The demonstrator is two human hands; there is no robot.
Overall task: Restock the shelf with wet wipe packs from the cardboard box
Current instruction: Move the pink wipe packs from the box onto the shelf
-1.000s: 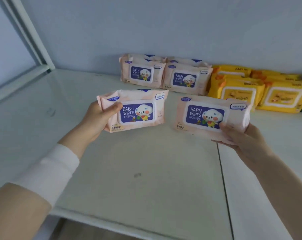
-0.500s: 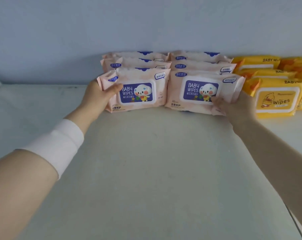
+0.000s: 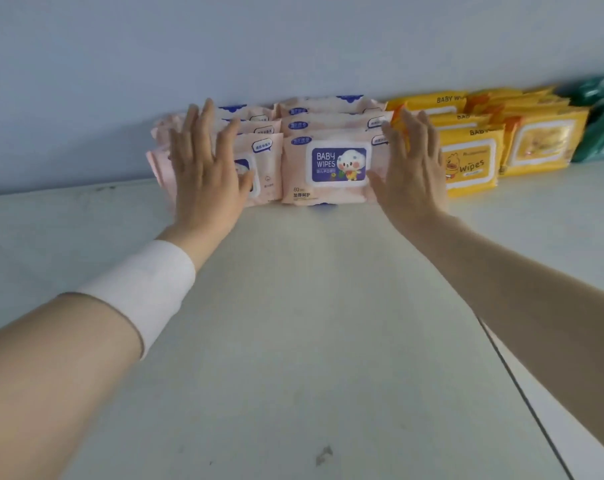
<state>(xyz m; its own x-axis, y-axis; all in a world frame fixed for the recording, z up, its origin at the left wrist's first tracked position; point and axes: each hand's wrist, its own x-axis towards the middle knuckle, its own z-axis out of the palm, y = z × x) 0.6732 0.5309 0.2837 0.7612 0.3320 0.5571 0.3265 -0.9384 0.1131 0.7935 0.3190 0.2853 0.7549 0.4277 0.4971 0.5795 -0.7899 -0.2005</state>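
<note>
Two rows of pink baby wipe packs stand upright against the back wall on the white shelf (image 3: 293, 341). My left hand (image 3: 207, 168) lies flat, fingers straight, on the front pack of the left row (image 3: 264, 168) and covers most of its label. My right hand (image 3: 411, 168) is spread flat at the right edge of the front pack of the right row (image 3: 331, 168), whose blue label is in full view. Neither hand grips anything. The cardboard box is out of view.
Yellow wipe packs (image 3: 470, 164) stand in rows right of the pink ones, and green packs (image 3: 601, 133) at the far right. A seam (image 3: 522, 393) runs across the shelf on the right. Bare shelf surface lies in front and to the left of the packs.
Both hands carried one pink pack each to the back, set them in front of the rows, let go, and now lie flat against them.
</note>
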